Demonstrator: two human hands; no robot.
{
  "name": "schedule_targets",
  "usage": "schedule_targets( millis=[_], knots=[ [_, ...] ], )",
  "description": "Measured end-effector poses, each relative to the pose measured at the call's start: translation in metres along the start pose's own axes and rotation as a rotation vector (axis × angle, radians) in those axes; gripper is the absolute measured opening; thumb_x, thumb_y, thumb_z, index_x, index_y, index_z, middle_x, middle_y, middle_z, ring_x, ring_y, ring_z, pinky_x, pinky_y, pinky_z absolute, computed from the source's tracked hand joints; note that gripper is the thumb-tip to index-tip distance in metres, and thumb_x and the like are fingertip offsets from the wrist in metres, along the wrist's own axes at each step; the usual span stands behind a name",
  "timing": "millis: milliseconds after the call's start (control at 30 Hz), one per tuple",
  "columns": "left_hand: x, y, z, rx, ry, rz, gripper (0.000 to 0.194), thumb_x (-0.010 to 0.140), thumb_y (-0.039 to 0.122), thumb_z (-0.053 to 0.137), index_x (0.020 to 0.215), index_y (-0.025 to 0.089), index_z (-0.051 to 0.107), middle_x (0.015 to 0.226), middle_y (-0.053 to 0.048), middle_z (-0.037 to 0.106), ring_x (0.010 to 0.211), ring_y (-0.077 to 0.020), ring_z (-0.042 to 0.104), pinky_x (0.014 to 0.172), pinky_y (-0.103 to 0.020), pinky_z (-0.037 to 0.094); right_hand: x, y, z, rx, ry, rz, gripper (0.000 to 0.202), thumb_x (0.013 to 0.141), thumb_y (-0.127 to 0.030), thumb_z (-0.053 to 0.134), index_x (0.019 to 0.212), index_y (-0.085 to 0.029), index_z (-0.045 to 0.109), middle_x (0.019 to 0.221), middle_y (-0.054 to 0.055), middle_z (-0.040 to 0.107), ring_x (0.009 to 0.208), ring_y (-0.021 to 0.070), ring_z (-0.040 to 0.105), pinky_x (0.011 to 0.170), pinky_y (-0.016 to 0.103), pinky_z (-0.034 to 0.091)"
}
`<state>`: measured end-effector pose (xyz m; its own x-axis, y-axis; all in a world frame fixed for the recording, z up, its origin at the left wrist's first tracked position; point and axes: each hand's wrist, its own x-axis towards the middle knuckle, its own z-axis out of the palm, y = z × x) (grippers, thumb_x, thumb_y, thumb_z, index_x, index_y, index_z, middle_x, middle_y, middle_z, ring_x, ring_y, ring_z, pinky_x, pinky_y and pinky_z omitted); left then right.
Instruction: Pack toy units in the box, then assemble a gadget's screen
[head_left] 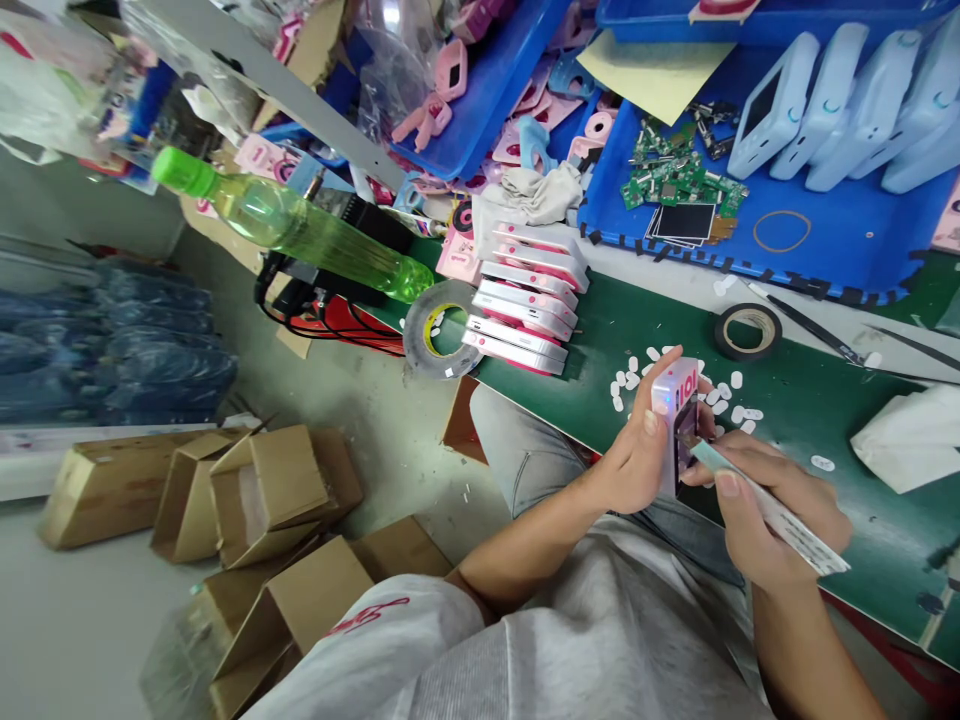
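Note:
My left hand (pixel 637 462) is closed around a small white-and-pink handheld device (pixel 666 432) with a dark screen, held upright over the table's near edge. A small blue light glows near its top. My right hand (pixel 784 510) pinches a long, narrow white strip (pixel 787 525) with dark print and a pale teal end. That end is at the device's screen; whether it touches cannot be made out. Some fingers of my right hand are behind the strip. Small white oval pieces (pixel 630 380) lie scattered on the green table (pixel 600 310) beyond the device.
Similar white-and-pink devices (pixel 525 300) stand in a row, beside a grey tape roll (pixel 442 330) and a green bottle (pixel 300 225). Black tape (pixel 748 331) and tweezers (pixel 810 325) lie farther back. A blue tray (pixel 825 235) holds light-blue devices (pixel 776 105) and circuit boards (pixel 675 170). Cardboard boxes (pixel 277 490) sit left.

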<state>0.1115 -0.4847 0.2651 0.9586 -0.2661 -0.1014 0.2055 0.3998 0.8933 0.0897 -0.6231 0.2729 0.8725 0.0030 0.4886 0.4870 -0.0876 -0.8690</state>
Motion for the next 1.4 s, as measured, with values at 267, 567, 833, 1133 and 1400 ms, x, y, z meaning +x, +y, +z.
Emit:
schedule_targets(
  millis=[267, 567, 833, 1133, 1400],
  knots=[
    [-0.004, -0.011, 0.0, 0.084, -0.037, 0.15, 0.061, 0.105, 0.06, 0.039, 0.16, 0.035, 0.028, 0.135, -0.01, 0.05, 0.096, -0.0172, 0.057, 0.08, -0.034, 0.054, 0.003, -0.003, 0.0, -0.026, 0.003, 0.009, 0.026, 0.087, -0.003, 0.063, 0.104, -0.02, 0.072, 0.074, 0.0, 0.072, 0.062, 0.0176, 0.064, 0.054, 0.033, 0.053],
    [-0.005, -0.013, 0.0, 0.208, -0.055, 0.183, 0.069, 0.104, 0.065, 0.034, 0.162, 0.034, 0.017, 0.148, -0.014, 0.046, 0.108, -0.0236, 0.062, 0.086, -0.041, 0.056, 0.005, -0.003, 0.003, -0.135, 0.017, -0.099, 0.022, 0.084, -0.001, 0.066, 0.094, -0.02, 0.069, 0.072, -0.001, 0.066, 0.061, 0.0152, 0.06, 0.053, 0.031, 0.052],
    [-0.008, -0.01, 0.007, 0.196, 0.069, 0.094, 0.081, 0.098, 0.074, 0.04, 0.162, 0.028, 0.021, 0.138, -0.015, 0.053, 0.107, -0.0256, 0.061, 0.087, -0.043, 0.057, 0.002, -0.004, 0.004, -0.243, 0.025, -0.13, 0.023, 0.085, -0.005, 0.065, 0.097, -0.025, 0.066, 0.072, -0.001, 0.066, 0.059, 0.0174, 0.062, 0.051, 0.034, 0.052],
    [-0.009, -0.014, 0.008, 0.194, 0.061, 0.203, 0.069, 0.103, 0.064, 0.038, 0.162, 0.031, 0.021, 0.137, -0.012, 0.051, 0.1, -0.0214, 0.06, 0.088, -0.041, 0.057, 0.002, -0.004, 0.004, -0.287, 0.06, -0.161, 0.023, 0.087, -0.008, 0.065, 0.1, -0.027, 0.066, 0.07, -0.001, 0.065, 0.057, 0.0184, 0.062, 0.048, 0.036, 0.05],
    [-0.01, -0.02, 0.009, 0.212, 0.131, 0.144, 0.08, 0.097, 0.075, 0.038, 0.162, 0.033, 0.018, 0.136, -0.012, 0.052, 0.102, -0.0233, 0.058, 0.087, -0.041, 0.056, 0.001, -0.005, 0.006, -0.329, 0.064, -0.158, 0.014, 0.091, -0.011, 0.063, 0.088, -0.025, 0.063, 0.068, 0.0, 0.06, 0.059, 0.0171, 0.059, 0.052, 0.035, 0.05]
  ],
)
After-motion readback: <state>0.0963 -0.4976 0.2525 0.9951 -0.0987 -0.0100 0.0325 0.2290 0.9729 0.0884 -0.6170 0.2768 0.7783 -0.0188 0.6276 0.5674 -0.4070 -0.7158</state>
